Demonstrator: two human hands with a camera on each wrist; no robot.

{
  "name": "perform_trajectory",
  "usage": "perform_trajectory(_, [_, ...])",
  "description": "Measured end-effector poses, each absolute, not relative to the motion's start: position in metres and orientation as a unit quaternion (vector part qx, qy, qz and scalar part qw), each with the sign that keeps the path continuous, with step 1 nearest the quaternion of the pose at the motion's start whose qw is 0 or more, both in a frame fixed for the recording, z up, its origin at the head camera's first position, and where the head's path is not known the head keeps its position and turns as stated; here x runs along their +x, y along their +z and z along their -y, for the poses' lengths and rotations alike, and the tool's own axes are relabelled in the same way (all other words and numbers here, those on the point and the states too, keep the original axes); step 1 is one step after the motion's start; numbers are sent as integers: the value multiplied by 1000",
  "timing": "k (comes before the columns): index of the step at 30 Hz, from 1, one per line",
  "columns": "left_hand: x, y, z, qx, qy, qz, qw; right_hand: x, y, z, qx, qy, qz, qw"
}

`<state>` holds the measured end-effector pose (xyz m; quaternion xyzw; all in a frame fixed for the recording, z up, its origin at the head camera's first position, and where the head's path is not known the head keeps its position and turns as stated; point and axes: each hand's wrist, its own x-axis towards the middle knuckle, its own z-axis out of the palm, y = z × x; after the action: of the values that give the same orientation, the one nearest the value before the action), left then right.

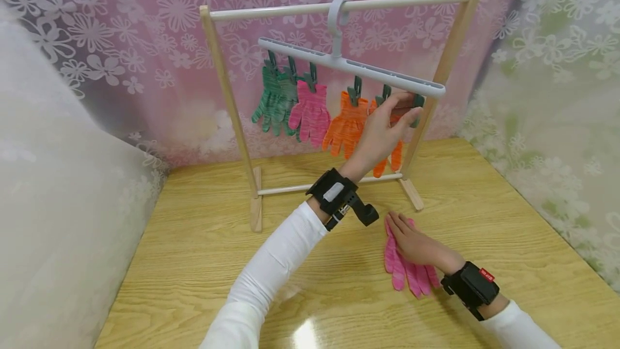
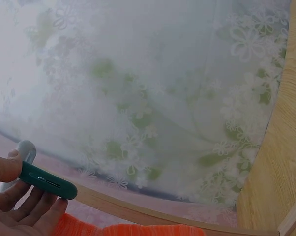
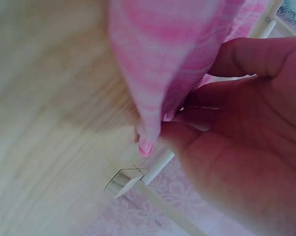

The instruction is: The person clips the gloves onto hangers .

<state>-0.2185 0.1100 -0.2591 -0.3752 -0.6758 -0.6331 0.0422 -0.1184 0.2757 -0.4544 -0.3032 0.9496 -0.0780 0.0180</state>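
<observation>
My left hand [image 1: 380, 133] is raised to the right end of the grey-white hanger [image 1: 387, 73]. Its thumb and fingers pinch the dark green clip [image 1: 418, 101] there; the left wrist view shows the clip [image 2: 48, 182] between thumb and fingertips. Lower down, over the table, my right hand [image 1: 423, 249] grips a pink knitted glove [image 1: 398, 272] near its upper edge, the glove's fingers pointing toward me. Up close in the right wrist view, the glove [image 3: 158, 54] bunches at the thumb and fingertips. Partly behind my left hand hangs an orange glove [image 1: 380, 168].
A wooden rack [image 1: 455, 36] carries the hanger by its hook on the white top bar [image 1: 387, 3]. Green gloves [image 1: 271, 93], a pink glove [image 1: 311, 112] and another orange glove [image 1: 345, 125] hang from clips. Patterned cloth [image 1: 184, 90] surrounds the wooden table [image 1: 194, 263].
</observation>
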Motion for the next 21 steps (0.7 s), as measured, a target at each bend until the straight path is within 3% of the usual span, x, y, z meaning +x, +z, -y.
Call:
perform_trajectory(12, [-221,-262,-110,-393,-643,657,14,-146,-455,-272,-336,-84,-938,17])
perform_trajectory(21, [-224,-264,-105,-386,-640,664,5,-151,-451,-265,-281,-117,-951,50])
